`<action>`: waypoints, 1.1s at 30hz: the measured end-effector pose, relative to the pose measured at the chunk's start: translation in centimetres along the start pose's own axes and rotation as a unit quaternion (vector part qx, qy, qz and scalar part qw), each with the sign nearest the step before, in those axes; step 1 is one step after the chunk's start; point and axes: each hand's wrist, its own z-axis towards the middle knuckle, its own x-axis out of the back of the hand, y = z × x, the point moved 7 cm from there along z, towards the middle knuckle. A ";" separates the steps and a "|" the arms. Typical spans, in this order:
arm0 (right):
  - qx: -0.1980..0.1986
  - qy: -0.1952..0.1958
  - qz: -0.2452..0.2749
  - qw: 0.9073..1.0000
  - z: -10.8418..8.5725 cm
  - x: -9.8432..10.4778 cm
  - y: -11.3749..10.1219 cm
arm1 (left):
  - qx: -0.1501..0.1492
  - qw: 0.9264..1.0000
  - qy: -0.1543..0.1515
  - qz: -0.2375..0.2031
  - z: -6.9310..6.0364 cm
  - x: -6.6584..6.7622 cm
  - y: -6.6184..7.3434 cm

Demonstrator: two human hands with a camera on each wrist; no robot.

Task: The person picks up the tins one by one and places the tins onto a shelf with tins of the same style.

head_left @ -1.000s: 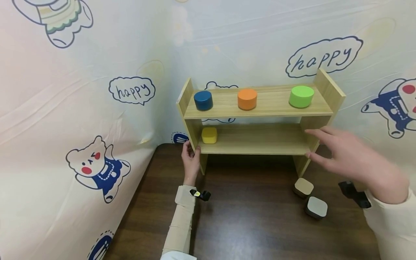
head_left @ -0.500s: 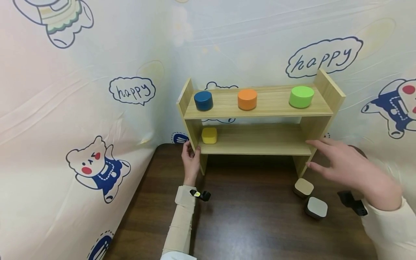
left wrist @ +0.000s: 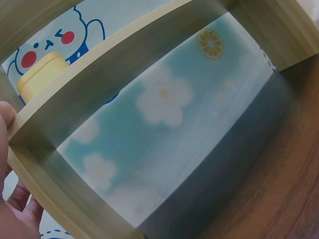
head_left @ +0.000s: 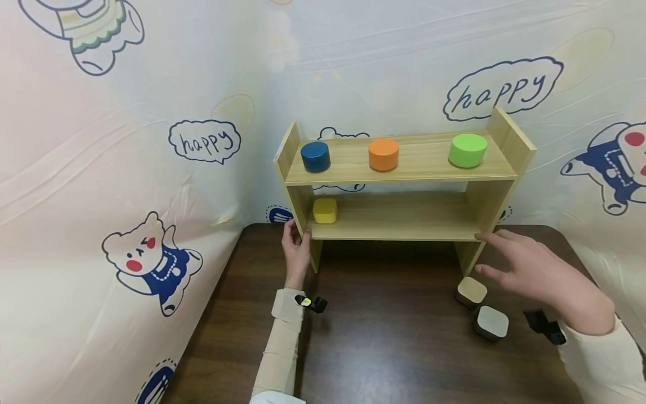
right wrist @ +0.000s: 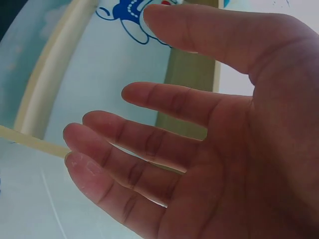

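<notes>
The left hand (head_left: 296,249) holds the shelf (head_left: 404,213) by its left side; the right hand (head_left: 535,269), spread and empty, is near its right.

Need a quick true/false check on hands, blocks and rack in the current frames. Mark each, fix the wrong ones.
1. The left hand grips the left side of the wooden rack. True.
2. The right hand holds the grey-topped block. False: the right hand holds nothing, and the grey-topped block rests on the tabletop.
3. The orange cylinder stands between the blue cylinder and the green cylinder. True.
4. The yellow block sits on the upper shelf. False: the yellow block is on the shelf below, at its left end.
5. The beige-topped block is on the tabletop. True.
</notes>
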 end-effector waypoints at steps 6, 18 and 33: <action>-0.013 -0.032 0.011 0.999 -0.3 -1.3 0.4 | -0.002 1.000 -0.002 0.005 0.0 0.0 0.0; -0.021 -0.040 0.029 0.999 -1.5 -4.0 1.3 | 0.006 1.000 0.003 0.009 -0.1 0.1 -0.2; -0.022 -0.050 0.058 0.997 -2.6 -7.1 2.7 | 0.006 1.000 0.002 0.013 -0.1 0.1 -0.1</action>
